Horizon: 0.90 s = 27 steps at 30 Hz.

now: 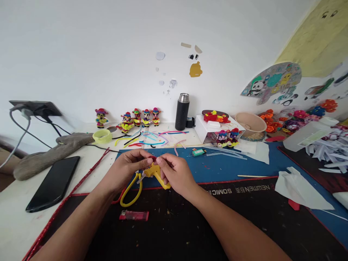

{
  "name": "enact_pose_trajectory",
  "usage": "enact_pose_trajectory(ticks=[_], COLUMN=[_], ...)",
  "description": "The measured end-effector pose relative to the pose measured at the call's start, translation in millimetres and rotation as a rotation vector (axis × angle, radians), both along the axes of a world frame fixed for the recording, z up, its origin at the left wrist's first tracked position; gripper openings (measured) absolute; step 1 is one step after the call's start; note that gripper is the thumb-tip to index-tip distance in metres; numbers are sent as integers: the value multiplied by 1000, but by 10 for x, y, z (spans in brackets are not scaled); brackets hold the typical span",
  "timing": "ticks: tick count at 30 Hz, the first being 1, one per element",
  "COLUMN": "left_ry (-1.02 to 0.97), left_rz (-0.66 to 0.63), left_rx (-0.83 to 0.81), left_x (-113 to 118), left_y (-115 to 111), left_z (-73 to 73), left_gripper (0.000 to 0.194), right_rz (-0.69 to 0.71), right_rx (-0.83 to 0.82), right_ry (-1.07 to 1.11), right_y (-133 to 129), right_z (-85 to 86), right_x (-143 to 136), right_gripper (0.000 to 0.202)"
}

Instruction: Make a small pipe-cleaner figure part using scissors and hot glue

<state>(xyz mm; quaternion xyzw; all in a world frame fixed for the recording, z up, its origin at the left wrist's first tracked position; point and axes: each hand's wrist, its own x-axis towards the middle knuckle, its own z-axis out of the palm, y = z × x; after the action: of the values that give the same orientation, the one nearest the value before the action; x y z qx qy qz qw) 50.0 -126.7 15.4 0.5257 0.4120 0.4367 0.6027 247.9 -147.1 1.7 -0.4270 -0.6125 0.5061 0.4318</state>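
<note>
My left hand [130,168] and my right hand [175,172] meet near the middle of the view. Between their pinched fingertips is a small dark red piece [153,158], mostly covered by the fingers. Just below and behind the hands lies a yellow glue gun [157,174], its handle passing under my right hand. A yellow loop [131,201] lies on the dark mat below my left hand, with a red strand beside it. Nearer to me is a pink transparent lighter [134,215].
Small colourful figures [126,122], pipe cleaners [152,138] and a black thermos [182,112] stand or lie toward the wall. A phone [53,183] and red cord [89,172] are left. A white box [201,130], bowl [250,123] and crumpled tissue [300,190] are right.
</note>
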Motion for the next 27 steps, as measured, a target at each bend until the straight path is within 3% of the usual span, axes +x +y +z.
enact_pose_trajectory(ticks=[15,27], left_ry=[0,-119], left_rz=[13,5], left_rx=[0,-42], left_x=[-14,57], left_y=[2,-19], left_z=[-26,-3], left_gripper=[26,26], right_rz=[-13,29], right_rx=[-12,-55], right_ry=[42,81], right_y=[6,10], right_z=[6,10], right_x=[-6,-9], right_gripper=[36,35])
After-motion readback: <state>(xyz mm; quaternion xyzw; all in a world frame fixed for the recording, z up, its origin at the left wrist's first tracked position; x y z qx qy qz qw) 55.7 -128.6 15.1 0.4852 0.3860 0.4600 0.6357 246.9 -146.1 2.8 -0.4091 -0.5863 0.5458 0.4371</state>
